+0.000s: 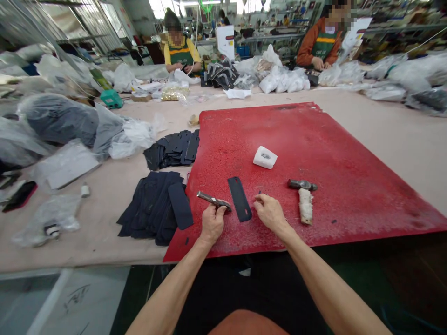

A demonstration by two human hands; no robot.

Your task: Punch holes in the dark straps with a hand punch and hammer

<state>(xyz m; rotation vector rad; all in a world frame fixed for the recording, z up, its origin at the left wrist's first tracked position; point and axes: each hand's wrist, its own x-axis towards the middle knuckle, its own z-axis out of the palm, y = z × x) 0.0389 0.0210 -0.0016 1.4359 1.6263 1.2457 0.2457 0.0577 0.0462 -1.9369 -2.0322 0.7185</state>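
Note:
My left hand is closed round a metal punch-like tool held nearly level above the red mat. Just right of it lies a dark strip with rounded ends and a slot near each end. My right hand is beside the strip's right edge, fingers pinched together at a small dark bit. Further right rests a hammer with a wrapped white handle. A white block with a dark mark sits beyond the strip. To the left are two piles of dark pieces, one near and one farther.
Plastic-wrapped bundles and a small white bottle are on the left of the table. Across it, two people work among plastic bags. A green box stands at the back left.

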